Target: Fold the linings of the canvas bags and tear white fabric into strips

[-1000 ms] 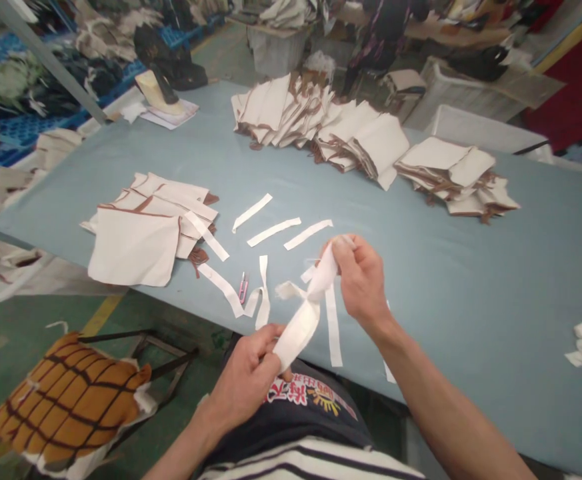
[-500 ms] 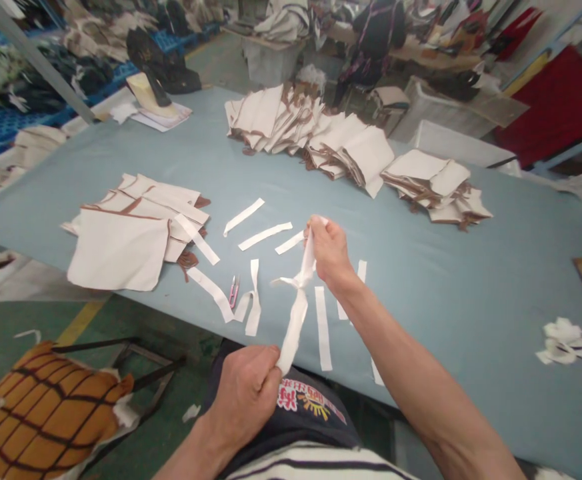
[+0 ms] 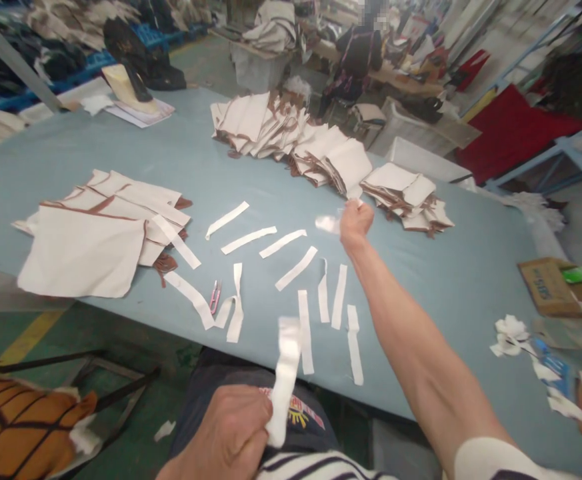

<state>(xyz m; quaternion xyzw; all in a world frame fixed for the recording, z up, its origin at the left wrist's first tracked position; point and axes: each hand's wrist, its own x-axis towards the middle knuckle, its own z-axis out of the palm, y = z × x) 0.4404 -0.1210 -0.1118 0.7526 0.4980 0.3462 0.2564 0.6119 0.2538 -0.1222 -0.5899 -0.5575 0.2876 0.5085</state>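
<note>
Down near my lap, my left hand [image 3: 235, 423] is closed around the lower end of a white fabric strip [image 3: 285, 377], whose upper part stands up blurred over the table edge. Farther out, my right hand [image 3: 357, 221] makes a fist above the table. A blurred second white strip [image 3: 327, 224] trails leftward from it. Several loose white strips [image 3: 295, 268] lie flat between and around the hands. Pink thread snips [image 3: 215, 297] rest among them at the left, beside a folded strip [image 3: 236, 307].
On the blue-green table [image 3: 445, 293], brown-edged cream fabric pieces [image 3: 83, 250] are piled at left. More stacks [image 3: 258, 123] line the far side. White scraps [image 3: 512, 333] and a cardboard box [image 3: 551, 287] lie at right. A person [image 3: 358, 57] sits beyond; a chair with an orange cushion [image 3: 25, 413] stands lower left.
The white strip stretched between my hands is now two separate lengths, one in each hand. My right hand has moved outward and right; my left is lower. The view has shifted rightward.
</note>
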